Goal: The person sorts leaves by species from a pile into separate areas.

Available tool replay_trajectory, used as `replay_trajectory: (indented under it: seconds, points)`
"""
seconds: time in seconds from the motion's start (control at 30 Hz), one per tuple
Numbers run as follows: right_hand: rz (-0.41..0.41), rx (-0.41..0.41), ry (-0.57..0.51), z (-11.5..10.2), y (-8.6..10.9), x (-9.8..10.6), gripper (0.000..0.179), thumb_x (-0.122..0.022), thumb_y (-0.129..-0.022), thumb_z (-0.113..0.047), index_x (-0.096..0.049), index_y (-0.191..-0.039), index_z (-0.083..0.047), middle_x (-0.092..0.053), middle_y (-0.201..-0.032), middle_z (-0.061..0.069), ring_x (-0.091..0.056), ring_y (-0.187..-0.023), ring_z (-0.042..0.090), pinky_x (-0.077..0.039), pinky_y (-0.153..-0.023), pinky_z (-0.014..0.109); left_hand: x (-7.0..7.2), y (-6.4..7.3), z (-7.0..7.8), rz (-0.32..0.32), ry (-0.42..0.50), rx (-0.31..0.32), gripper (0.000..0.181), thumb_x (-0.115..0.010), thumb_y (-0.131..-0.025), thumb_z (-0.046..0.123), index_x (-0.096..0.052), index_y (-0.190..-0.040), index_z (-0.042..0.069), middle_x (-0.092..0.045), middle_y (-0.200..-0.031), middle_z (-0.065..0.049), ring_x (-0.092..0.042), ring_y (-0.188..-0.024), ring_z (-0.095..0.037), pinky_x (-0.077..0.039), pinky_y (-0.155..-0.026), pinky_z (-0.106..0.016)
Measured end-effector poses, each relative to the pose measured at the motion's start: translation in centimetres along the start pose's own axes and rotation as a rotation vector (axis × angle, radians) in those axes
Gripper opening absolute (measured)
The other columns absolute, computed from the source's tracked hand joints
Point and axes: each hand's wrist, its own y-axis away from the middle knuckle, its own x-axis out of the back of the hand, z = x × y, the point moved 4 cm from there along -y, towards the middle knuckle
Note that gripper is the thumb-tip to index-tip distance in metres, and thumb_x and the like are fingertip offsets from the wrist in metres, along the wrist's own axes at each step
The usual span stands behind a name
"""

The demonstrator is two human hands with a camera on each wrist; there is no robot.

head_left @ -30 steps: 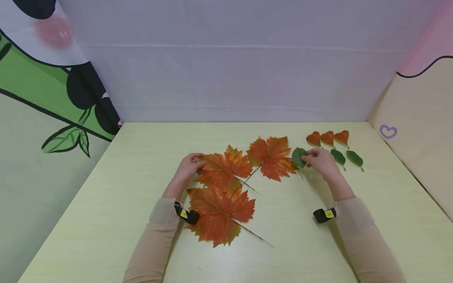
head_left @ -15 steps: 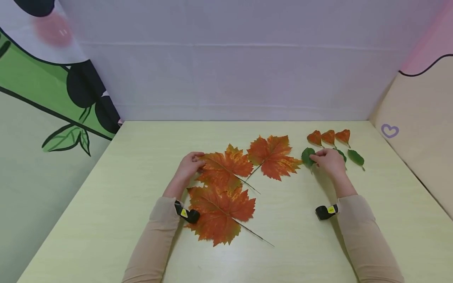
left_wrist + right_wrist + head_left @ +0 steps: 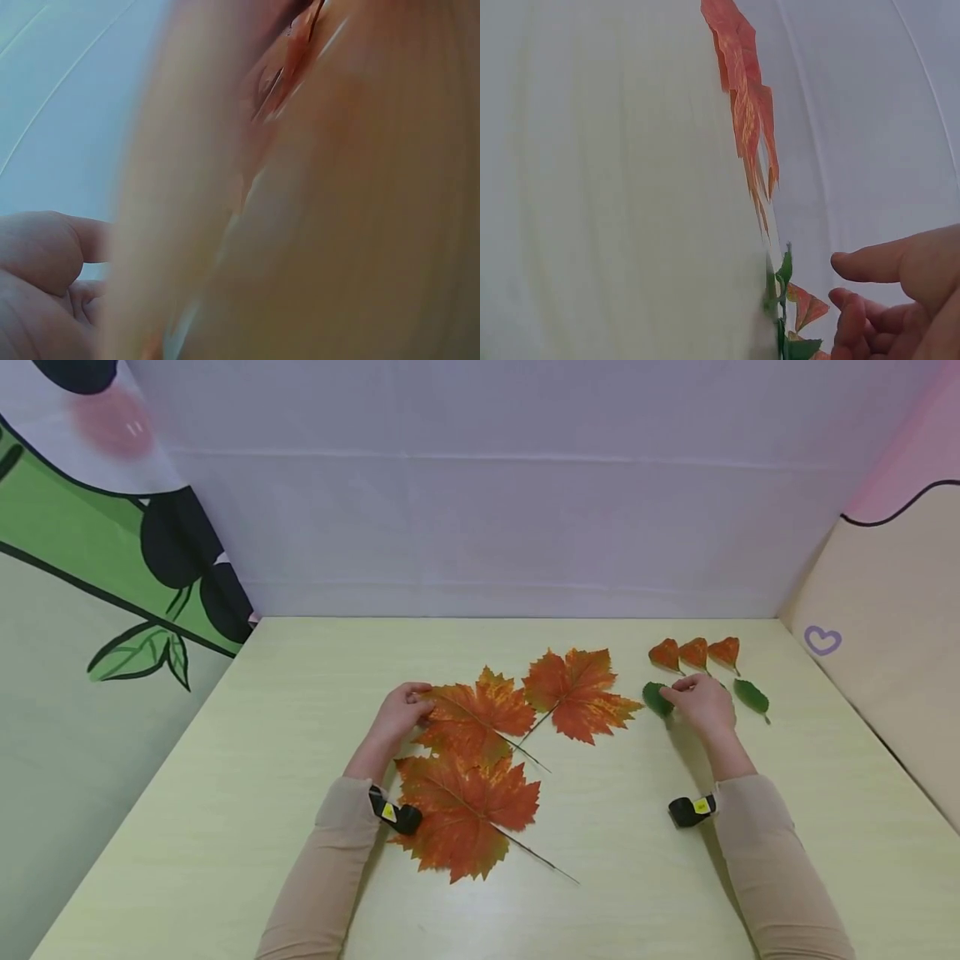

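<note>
Three large orange maple leaves with stems lie on the pale table: an upper-left maple leaf [image 3: 480,714], an upper-right maple leaf [image 3: 577,693] and a lower maple leaf [image 3: 468,814]. My left hand [image 3: 397,714] is at the left tip of the upper-left one; in the left wrist view a blurred shape hides its fingertips, so I cannot tell whether they pinch it. My right hand [image 3: 701,700] is over the row of small green leaves, thumb beside the left green leaf [image 3: 655,699]. In the right wrist view, thumb and forefinger stand apart with nothing between them.
Behind the right hand lie three small orange leaves [image 3: 693,653] in a row. Another green leaf [image 3: 751,695] lies right of that hand. A pale cloth wall [image 3: 510,543] closes off the back, and printed panels flank the table [image 3: 247,760].
My right hand moved right with the small green leaf, set it down at the left of the green row, and parted its fingers from it. The left hand stayed put.
</note>
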Motion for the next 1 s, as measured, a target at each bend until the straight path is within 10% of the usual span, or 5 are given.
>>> replay_trajectory:
  seconds: [0.7,1.0]
  points:
    - [-0.209,0.040,-0.171,-4.8,-1.9,-3.5,0.052,-0.051,-0.091,-0.029,-0.043,-0.129,0.006,-0.051,-0.121,0.026,-0.052,-0.106,0.035,-0.045,-0.086,0.041,0.1,0.0,-0.2,-0.002,0.017,0.017,0.044,-0.055,-0.090,0.014,-0.043,-0.131,0.003,-0.059,-0.093,-0.009,-0.057,-0.070,-0.014,-0.048,-0.074,-0.029]
    - [-0.146,-0.067,-0.194,-5.9,-3.0,-5.1,0.054,-0.055,-0.088,-0.027,-0.042,-0.130,0.004,-0.045,-0.128,0.024,-0.048,-0.107,0.036,-0.042,-0.089,0.044,0.0,-0.1,-0.1,0.002,0.007,0.010,0.046,-0.058,-0.088,0.013,-0.043,-0.131,0.003,-0.056,-0.081,-0.003,-0.056,-0.068,-0.012,-0.048,-0.073,-0.028]
